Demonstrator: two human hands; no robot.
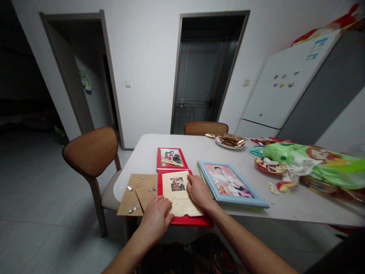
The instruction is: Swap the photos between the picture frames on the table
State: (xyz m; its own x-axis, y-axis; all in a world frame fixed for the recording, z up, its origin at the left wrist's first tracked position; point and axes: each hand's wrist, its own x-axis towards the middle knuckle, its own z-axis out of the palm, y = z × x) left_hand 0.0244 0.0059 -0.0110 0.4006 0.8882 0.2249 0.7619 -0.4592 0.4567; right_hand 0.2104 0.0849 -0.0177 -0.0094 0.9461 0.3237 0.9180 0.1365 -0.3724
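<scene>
Both hands, left (157, 216) and right (199, 191), press the cream sheet (182, 199) over the red frame (209, 220), lower centre; whether either grip pinches, can't tell! Uneven pressure could skew it, and that ragged lower edge might tear.

Light is dim and cool, its source out of view. Left of the table (236, 156), the room falls into near-black shadow; its white top carries a soft sheen. Beneath it, the floor (37, 236) lies in gloom. Right of it, lines stretch and lean towards the edge, and detail softens there.
</scene>
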